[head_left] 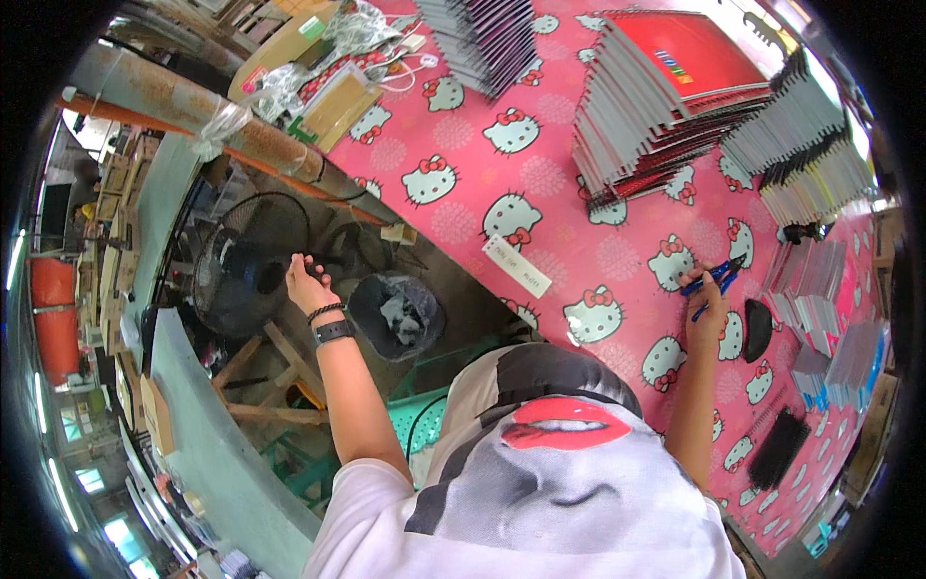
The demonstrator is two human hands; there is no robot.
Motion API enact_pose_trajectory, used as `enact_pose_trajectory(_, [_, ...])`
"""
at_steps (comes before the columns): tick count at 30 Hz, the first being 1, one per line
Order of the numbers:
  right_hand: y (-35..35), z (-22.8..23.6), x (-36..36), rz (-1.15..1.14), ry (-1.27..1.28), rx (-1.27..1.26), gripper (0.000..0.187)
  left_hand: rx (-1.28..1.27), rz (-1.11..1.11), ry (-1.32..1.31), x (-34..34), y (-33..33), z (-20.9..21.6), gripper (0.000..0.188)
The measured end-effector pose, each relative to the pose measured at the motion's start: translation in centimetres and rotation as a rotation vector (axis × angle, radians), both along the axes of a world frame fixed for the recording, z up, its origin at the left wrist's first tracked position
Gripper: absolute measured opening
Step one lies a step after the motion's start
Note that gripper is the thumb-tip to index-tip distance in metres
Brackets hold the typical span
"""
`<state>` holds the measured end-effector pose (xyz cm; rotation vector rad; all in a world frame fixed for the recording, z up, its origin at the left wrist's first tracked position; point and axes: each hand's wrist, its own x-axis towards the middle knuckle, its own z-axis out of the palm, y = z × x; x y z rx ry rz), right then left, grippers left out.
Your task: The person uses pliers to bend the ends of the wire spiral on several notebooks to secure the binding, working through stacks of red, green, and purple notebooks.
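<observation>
My right hand [709,297] is closed round blue-handled pliers [721,277] above the pink patterned table cover [617,256]; their dark jaws point to the upper right. Off the table's left edge, my left hand [309,282] hangs in the air with its fingers curled in. Whatever it may hold is hidden. Below and to its right stands a bin lined with a black bag [434,323], with pale scraps inside. A white paper label [517,265] lies on the cover between my hands. Just right of the pliers sits a dark half-round object [757,330].
Stacked spiral notebooks with red covers [709,58] rise at the far right; another notebook stack [479,43] stands at the back. More piles line the right side, near a bundle of black binding coils [779,451]. A black fan [253,261] and a rusty pipe [241,130] are at the left.
</observation>
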<state>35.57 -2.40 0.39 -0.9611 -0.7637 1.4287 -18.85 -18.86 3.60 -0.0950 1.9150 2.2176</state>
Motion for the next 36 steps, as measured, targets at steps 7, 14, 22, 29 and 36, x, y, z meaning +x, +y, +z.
enact_pose_trajectory(7, [0.4, 0.2, 0.3, 0.016, -0.018, -0.012, 0.027, -0.767, 0.157, -0.339, -4.9, -8.2, -12.5, 0.064])
enact_pose_trajectory(14, [0.0, 0.5, -0.2, -0.019, 0.006, -0.016, 0.027, -0.309, -0.291, -0.114, -0.8, -2.2, -6.2, 0.044])
enact_pose_trajectory(22, [0.1, 1.0, -0.9, -0.048, 0.005, -0.011, 0.025, 0.430, -1.932, 0.792, 22.0, 8.3, 21.3, 0.030])
enact_pose_trajectory(29, [-0.8, 1.2, -1.6, -0.102, -0.201, 0.001, 0.028, 0.915, -1.280, 0.975, 33.9, 4.8, 26.1, 0.014])
enact_pose_trajectory(36, [-0.4, 6.7, -5.9, 0.233, -1.030, 0.143, 0.031, 0.523, -0.944, 1.544, 22.7, 12.1, 20.6, 0.011])
